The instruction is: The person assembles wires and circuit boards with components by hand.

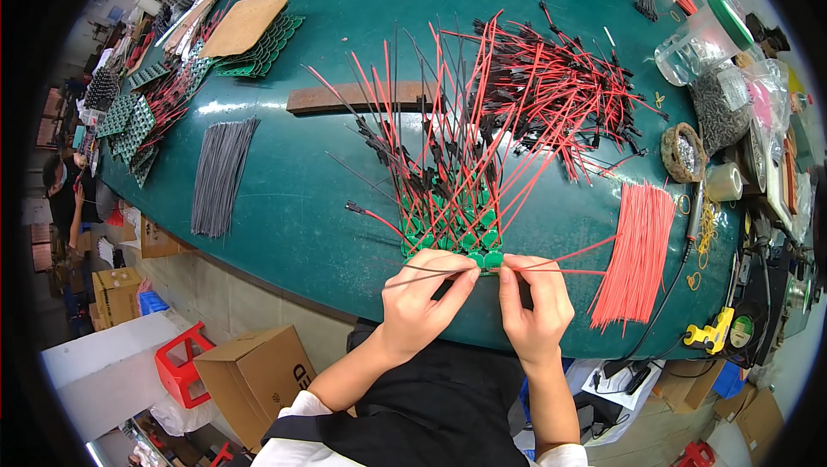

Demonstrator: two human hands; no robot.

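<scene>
A panel of small round green circuit boards (493, 259) lies near the table's front edge, with red and black wires rising from it. At its near left corner, my left hand (424, 301) pinches thin black wire, whose tail runs out to the left. Close by on the right, my right hand (536, 305) pinches thin red wire, which stretches toward a bundle of red wires (634, 252). The fingertips of both hands are at the panel's near edge and hide the wire ends. A bundle of black wires (224, 176) lies farther left.
Behind the panel are a brown bar (323, 99) and a heap of red and black connector leads (560, 88). A soldering iron (695, 208), a yellow glue gun (710, 332) and a clear jar (696, 45) stand or lie right. More panels (258, 58) are stacked far left.
</scene>
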